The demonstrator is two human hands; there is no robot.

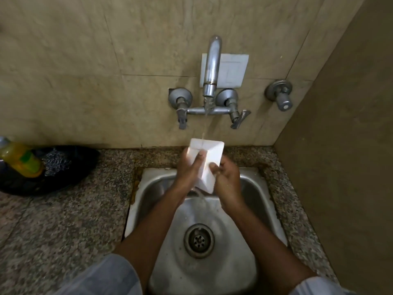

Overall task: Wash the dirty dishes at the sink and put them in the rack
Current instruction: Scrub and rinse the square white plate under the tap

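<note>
A white rectangular dish is held tilted over the steel sink, its far end raised toward the wall. Water runs from the tap onto its upper end and spills off its lower corner into the basin. My left hand grips the dish's left edge, thumb lying across its inner face. My right hand holds the lower right edge from the side. The drain sits below the hands. No rack is visible.
A black bowl-like basin stands on the speckled granite counter at left, holding a yellow-green soap bottle and a steel scrubber. Wall valves and a white switch plate are behind the tap. A brown side wall closes the right.
</note>
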